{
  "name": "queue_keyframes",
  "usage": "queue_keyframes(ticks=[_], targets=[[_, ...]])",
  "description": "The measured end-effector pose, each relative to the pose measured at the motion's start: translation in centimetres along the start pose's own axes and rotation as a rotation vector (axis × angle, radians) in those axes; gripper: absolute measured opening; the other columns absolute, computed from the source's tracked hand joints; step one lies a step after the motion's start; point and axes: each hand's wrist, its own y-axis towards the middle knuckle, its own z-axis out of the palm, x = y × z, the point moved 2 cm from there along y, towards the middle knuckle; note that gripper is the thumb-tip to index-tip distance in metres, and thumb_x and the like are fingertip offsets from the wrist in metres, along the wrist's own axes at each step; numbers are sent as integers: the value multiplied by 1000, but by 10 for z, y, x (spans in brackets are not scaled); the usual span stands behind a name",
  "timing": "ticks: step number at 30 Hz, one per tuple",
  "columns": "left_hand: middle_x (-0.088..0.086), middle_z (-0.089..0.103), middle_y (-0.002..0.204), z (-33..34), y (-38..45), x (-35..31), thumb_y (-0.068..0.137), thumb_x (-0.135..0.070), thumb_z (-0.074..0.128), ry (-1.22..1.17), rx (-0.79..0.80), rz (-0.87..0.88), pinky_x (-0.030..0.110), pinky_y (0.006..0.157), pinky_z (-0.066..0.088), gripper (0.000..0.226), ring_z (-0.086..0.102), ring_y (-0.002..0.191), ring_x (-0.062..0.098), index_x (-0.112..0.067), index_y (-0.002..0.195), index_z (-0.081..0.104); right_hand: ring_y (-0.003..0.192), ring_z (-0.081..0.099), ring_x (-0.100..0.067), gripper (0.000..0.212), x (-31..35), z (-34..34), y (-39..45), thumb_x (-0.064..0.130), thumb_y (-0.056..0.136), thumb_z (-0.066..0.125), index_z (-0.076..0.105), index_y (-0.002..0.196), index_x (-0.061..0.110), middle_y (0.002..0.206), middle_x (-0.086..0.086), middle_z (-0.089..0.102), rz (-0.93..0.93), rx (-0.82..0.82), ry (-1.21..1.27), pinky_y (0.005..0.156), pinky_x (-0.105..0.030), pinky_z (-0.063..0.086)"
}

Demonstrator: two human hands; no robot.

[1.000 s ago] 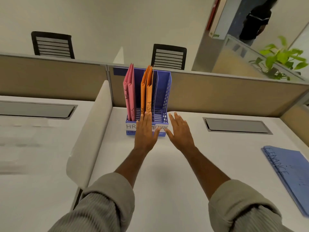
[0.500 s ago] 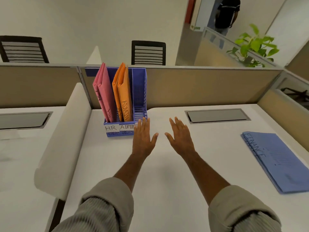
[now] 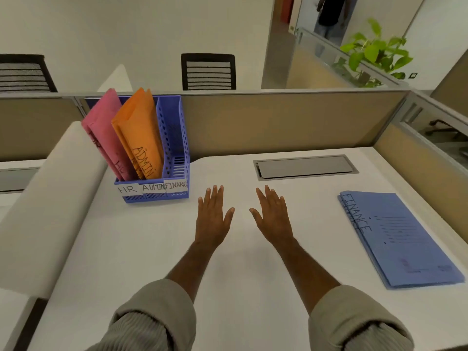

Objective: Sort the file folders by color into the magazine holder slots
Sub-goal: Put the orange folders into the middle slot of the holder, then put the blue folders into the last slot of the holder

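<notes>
Blue folders (image 3: 397, 239) lie flat at 3 o'clock of your right hand (image 3: 273, 216), holder (image 3: 157, 193) at 10 o'clock of your left hand (image 3: 212, 219); both hands flat, fingers spread, holding nothing.

Single view only, worn on the head, so nothing is shared with a second camera. The scene is looked at from above, forward and down over a white desk (image 3: 141, 249). Both forearms are seen reaching away from the lens at the near edge. Wide angle: the partition (image 3: 278, 117) is bowed. Magazine holder (image 3: 174, 148) framed far left, blue folders (image 3: 405, 239) right, chairs and plant (image 3: 374, 51) beyond.
</notes>
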Motion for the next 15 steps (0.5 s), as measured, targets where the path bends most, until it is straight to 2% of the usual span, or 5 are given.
queue_keyframes(ticks=[6,10,13,15], targets=[[0,-5,167,24,-5,-34,99,-57,16,23,42,-15,43,125,-6,71,-10,154,19,-21,159,1,155,-1,-21,66,-50,-4,-13,53,105,27,3,160,26,167,-5,-5,23,-12,-17,126,-42,4],[1,-8,167,33,0,-55,101,-55,19,19,61,-14,43,125,-7,70,-13,153,21,-21,159,-1,155,2,-24,65,-73,-15,-18,51,105,31,8,160,25,168,-6,-1,55,-17,43,126,-45,7],[2,-10,166,35,15,-77,103,-53,22,3,70,32,43,125,-7,69,-14,153,21,-21,159,-2,155,0,-22,64,-91,-23,-23,52,105,26,6,160,26,168,-5,-4,91,-50,-29,126,-43,6],[3,-8,167,38,24,-91,103,-52,23,-13,85,94,44,125,-5,68,-12,153,22,-20,159,-1,155,3,-26,65,-98,-31,-24,50,104,31,10,160,25,168,-7,2,133,-50,12,125,-47,8]])
